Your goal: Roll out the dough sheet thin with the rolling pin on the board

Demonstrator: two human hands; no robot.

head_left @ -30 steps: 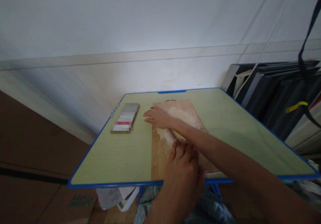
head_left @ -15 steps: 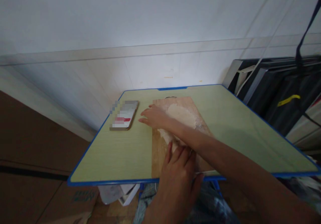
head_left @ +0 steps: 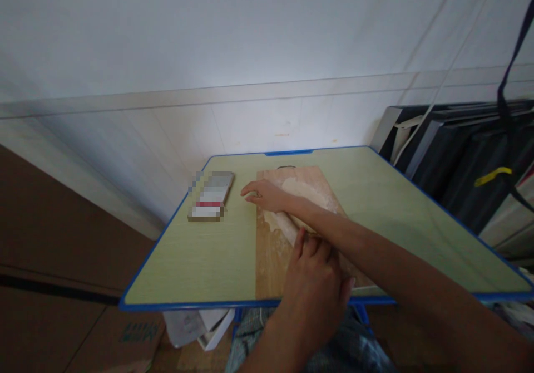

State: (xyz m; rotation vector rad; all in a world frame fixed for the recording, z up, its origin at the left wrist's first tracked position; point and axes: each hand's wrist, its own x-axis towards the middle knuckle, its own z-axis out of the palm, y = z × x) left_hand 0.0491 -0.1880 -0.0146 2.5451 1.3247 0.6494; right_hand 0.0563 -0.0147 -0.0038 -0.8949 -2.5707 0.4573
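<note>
A pale, floury rolling pin (head_left: pixel 287 226) lies slantwise over a thin sheet of dough (head_left: pixel 306 190) on a wooden cutting board (head_left: pixel 269 275). My left hand (head_left: pixel 319 267) is closed over the pin's near end, knuckles up. Across the far end rests my right hand (head_left: pixel 265 195), its palm down on the pin and its fingers curving past the board's left edge. My right forearm crosses above the dough and hides part of it. Loose flour and a ragged dough edge show left of the pin.
A phone (head_left: pixel 212 195), partly pixelated, lies left of the board on the pale green folding table (head_left: pixel 196 261) with a blue rim. Dark flat cases (head_left: pixel 463 156) lean at the right. A white wall (head_left: pixel 258 119) stands behind, and cardboard (head_left: pixel 104 334) is at lower left.
Both hands have shifted slightly right in view. The right hand's fingers are more curled, and more of the rolling pin shows between the hands. The view has tilted up slightly.
</note>
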